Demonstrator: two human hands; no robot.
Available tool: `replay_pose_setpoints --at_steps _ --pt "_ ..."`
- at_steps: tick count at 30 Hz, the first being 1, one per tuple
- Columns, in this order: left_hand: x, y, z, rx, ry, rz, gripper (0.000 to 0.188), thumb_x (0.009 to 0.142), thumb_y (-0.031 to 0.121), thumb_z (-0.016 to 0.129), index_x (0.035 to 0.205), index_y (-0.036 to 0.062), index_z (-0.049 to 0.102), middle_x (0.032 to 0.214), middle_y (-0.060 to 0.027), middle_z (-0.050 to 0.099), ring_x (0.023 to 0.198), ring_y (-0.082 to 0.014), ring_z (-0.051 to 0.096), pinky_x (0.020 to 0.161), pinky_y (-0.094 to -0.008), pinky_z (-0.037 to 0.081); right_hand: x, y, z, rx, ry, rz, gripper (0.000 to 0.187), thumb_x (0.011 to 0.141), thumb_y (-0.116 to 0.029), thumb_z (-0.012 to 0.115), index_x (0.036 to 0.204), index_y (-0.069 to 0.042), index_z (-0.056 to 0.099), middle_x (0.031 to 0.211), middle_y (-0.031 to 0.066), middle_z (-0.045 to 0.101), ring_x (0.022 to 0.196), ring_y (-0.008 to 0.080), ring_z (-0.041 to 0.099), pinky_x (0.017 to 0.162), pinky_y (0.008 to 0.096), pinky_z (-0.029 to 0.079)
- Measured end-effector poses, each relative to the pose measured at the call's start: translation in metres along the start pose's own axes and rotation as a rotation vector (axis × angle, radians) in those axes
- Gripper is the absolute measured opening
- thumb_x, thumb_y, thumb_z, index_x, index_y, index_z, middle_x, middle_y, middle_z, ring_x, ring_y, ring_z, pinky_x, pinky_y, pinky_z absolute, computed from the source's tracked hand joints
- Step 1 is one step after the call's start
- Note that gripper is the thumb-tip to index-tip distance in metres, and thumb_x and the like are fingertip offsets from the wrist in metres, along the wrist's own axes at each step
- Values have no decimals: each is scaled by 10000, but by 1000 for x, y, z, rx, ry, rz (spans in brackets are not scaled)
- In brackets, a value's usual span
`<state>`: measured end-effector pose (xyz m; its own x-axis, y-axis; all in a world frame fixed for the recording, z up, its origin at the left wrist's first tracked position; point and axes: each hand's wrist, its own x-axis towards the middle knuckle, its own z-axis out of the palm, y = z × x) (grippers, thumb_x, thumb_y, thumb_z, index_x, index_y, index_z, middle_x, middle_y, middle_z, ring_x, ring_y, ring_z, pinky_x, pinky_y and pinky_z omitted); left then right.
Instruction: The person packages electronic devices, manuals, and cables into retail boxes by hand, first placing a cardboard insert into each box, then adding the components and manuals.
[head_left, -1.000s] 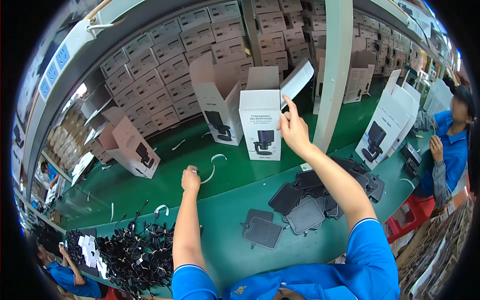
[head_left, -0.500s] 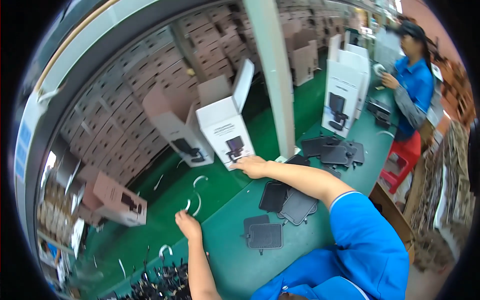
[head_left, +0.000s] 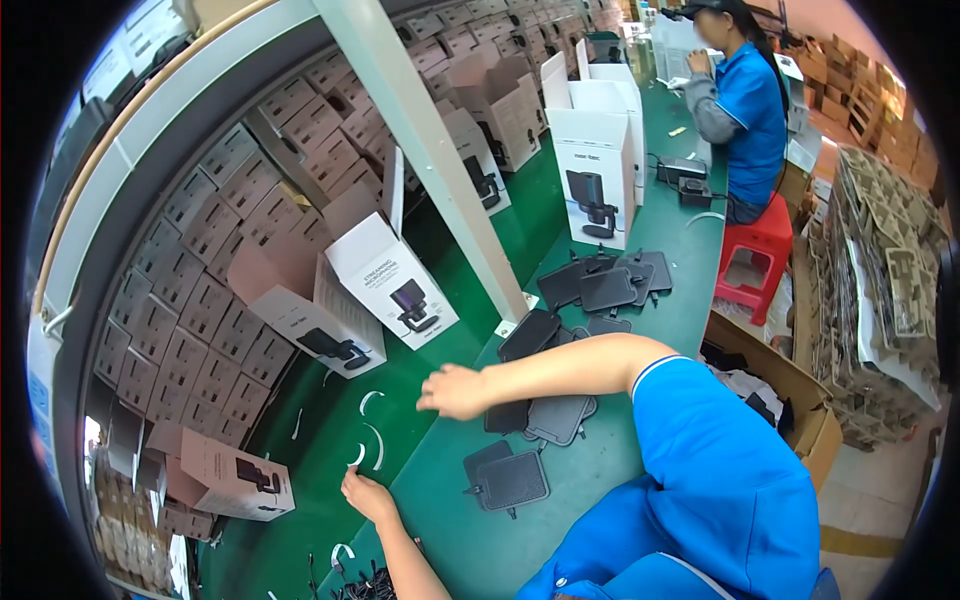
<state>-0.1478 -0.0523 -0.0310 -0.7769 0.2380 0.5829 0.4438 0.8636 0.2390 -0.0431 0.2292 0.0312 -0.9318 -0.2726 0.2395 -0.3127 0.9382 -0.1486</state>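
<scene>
My left hand (head_left: 367, 496) is low over the green table, its fingertips closed at the end of a short white curved strip (head_left: 357, 455). Two similar strips, one a white curved strip (head_left: 372, 402), lie just beyond it. My right hand (head_left: 452, 391) hovers over the table with loosely bent fingers and nothing visible in it. Closest to it stands an open white carton (head_left: 393, 285) with a microphone picture, flaps up. A second open carton (head_left: 318, 315) stands against its left side. Black rectangular pads (head_left: 513, 480) lie right of my hands, some partly under my right forearm.
A pale metal post (head_left: 430, 150) rises from the table. More black pads (head_left: 607, 285) and tall open cartons (head_left: 597, 180) are farther right. One carton (head_left: 235, 475) stands at left. Black cables (head_left: 355, 585) lie at the near edge. A co-worker (head_left: 752, 100) sits by a red stool (head_left: 755, 255).
My right hand has let go of the white carton and drawn back toward me. My left hand stays by the strips. The view has swung, shifting most of the scene leftward.
</scene>
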Motion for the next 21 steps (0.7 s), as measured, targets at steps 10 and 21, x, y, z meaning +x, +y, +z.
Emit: replay_pose_setpoints --at_steps 10,21 --pt "8 29 -34 12 62 -236 93 829 126 492 920 110 505 740 -75 594 678 -273 565 650 -379 422 -99 -101 10 491 21 -682 277 800 -178 502 1064 -98 521 1030 109 504 954 269 490 830 405 403" --pt "-44 138 -78 -593 -318 196 343 796 -11 440 1135 34 461 1056 -129 514 835 -236 544 773 -327 436 -120 -110 32 367 279 -661 337 753 -193 461 1056 -50 491 1106 169 476 1093 300 428 994 445 298"
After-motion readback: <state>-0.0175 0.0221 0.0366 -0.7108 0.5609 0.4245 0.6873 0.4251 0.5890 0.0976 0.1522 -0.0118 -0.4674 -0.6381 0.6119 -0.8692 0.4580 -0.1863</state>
